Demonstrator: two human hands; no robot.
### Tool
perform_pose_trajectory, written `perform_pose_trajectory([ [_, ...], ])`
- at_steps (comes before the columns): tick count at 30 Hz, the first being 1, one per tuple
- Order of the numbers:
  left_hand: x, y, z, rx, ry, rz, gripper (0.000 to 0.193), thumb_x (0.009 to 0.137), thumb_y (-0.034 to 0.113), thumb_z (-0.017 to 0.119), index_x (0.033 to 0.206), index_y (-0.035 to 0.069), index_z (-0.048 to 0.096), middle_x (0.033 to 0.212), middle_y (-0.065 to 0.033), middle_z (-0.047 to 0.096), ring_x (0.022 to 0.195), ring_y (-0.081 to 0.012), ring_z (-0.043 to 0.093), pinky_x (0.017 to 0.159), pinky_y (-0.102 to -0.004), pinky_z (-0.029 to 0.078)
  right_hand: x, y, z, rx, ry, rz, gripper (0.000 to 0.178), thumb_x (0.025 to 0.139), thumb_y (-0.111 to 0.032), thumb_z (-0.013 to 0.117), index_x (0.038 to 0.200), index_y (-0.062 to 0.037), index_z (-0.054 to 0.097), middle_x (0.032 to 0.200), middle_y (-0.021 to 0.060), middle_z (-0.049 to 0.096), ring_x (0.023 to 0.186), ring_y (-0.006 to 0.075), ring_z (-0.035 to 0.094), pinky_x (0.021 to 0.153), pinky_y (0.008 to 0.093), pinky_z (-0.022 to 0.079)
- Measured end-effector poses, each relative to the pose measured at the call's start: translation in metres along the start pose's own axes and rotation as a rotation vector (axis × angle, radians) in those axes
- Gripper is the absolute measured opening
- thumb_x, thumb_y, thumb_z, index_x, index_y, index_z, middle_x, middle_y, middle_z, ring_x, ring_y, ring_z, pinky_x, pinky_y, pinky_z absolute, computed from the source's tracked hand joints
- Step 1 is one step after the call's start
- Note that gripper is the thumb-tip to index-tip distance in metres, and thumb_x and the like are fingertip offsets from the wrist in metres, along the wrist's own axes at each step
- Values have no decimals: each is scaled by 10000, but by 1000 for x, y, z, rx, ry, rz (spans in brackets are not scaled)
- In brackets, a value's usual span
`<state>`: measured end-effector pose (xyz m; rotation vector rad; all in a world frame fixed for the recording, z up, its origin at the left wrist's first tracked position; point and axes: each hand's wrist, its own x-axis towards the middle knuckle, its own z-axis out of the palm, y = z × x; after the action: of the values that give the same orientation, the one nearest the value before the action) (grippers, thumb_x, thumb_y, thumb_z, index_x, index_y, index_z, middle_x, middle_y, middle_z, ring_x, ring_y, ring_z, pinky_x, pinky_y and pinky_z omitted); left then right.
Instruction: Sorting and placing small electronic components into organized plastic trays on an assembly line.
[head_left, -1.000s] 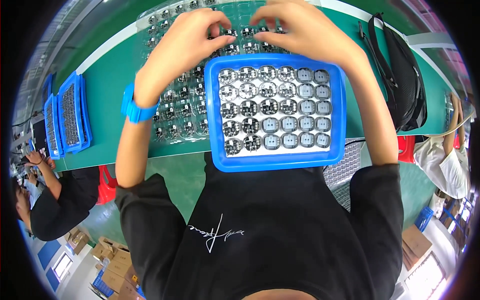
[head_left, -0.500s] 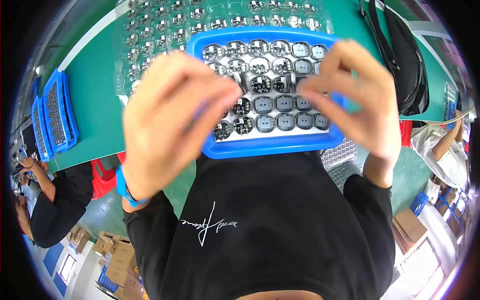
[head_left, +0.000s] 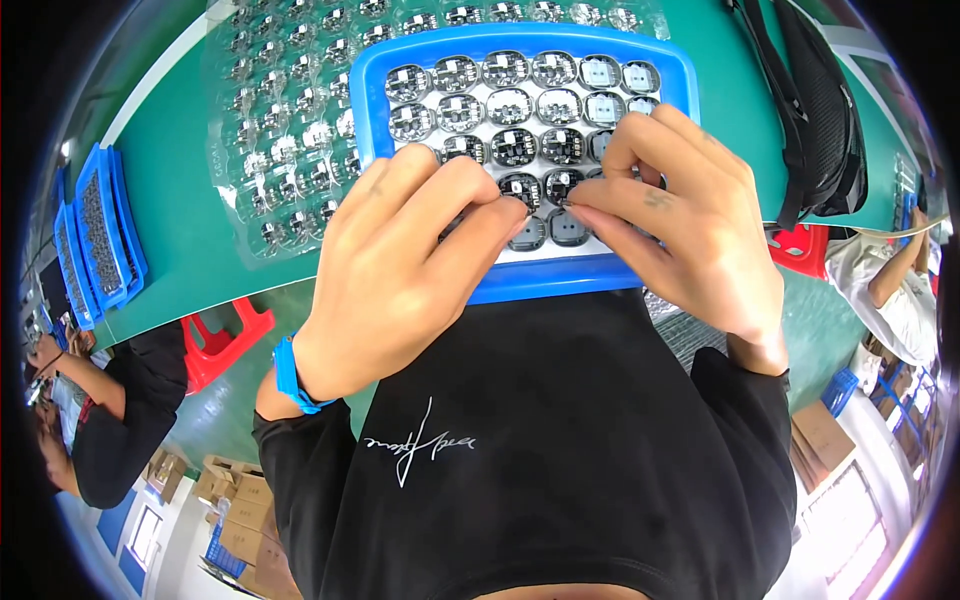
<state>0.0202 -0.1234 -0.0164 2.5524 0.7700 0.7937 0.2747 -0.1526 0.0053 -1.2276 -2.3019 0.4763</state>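
Note:
A blue tray [head_left: 560, 281] in front of me holds rows of small rounded housings, most with a dark circuit board inside. My left hand [head_left: 405, 250] has thumb and fingers pinched at the edge of a small circuit board [head_left: 519, 187], which sits in a housing in the fourth row. Just right of it, my right hand [head_left: 690, 215] pinches at another small circuit board [head_left: 562, 184] in the neighbouring housing. Below these, a grey housing [head_left: 568, 230] shows no board. My fingers cover part of both boards and several housings at the tray's sides.
Behind and left of the tray lies a clear plastic blister sheet [head_left: 232, 200] with rows of circuit boards. A black bag [head_left: 825, 120] rests at the right of the green table [head_left: 180, 220]. Blue trays [head_left: 135, 240] stand at far left. Red stools [head_left: 215, 350] and co-workers flank the table.
Both hands have come down and toward each other over the tray. The boards they held tilted above it now lie in two formerly bare grey housings. The tray appears higher in view.

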Motion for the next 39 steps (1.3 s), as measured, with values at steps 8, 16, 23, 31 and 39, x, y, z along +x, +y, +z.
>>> perform_pose_trajectory([
  [8,1,-2,2,33,-12,8,302,735,-18,878,1017,35,783,925,-41,643,769,-244,545,623,-378,437,2,-4,-2,-84,-24,-21,220,716,-84,884,902,-63,769,857,29,570,758,229,541,622,370,443],
  [16,7,0,4,126,-78,15,270,740,16,867,991,44,771,935,-26,640,797,-242,555,672,-387,460,2,-1,0,-143,-78,-25,214,717,-76,870,898,-55,758,898,30,592,804,239,575,662,386,472],
  [23,19,0,-5,-84,-111,-101,224,813,36,872,1010,26,765,946,-52,661,781,-247,580,679,-382,490,9,-1,-3,-177,-68,-48,227,735,-71,870,932,-50,760,911,41,603,817,254,592,688,397,490],
  [31,94,-86,-12,-20,-71,-208,225,965,211,803,1105,43,756,882,-56,631,669,-158,523,629,-324,465,86,64,-35,-37,11,60,233,962,-211,744,1072,-5,753,936,157,677,943,378,683,838,451,538],
  [39,137,-111,12,31,-157,-144,163,918,111,740,911,-52,737,870,-244,722,840,-412,715,772,-485,556,116,120,-10,-229,-181,158,214,903,-219,747,968,-21,794,949,190,759,944,401,716,848,501,561],
])
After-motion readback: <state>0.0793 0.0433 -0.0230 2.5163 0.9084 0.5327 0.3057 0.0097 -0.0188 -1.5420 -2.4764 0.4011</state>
